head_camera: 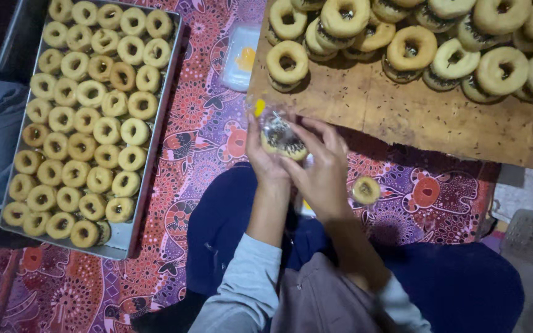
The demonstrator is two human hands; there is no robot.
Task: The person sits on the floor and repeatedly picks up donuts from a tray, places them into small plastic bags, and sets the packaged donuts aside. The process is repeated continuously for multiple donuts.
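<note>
Both hands meet in front of the person: the left hand (pixel 265 157) cups from below and the right hand (pixel 323 169) closes its grip from the side, so the fingers of both are pinching a chocolate-topped doughnut (pixel 282 140) half inside a thin clear plastic bag (pixel 266 117), held in the air just before the edge of the wooden board (pixel 402 117); one loose doughnut (pixel 366 190) lies beside the right wrist on the patterned cloth (pixel 198 123). I think the topping could smear on the plastic if the fingers press too hard, or the doughnut could slip onto the lap if the bag mouth folds; the metal tray (pixel 158 111) of plain doughnuts is well apart on the left.
</note>
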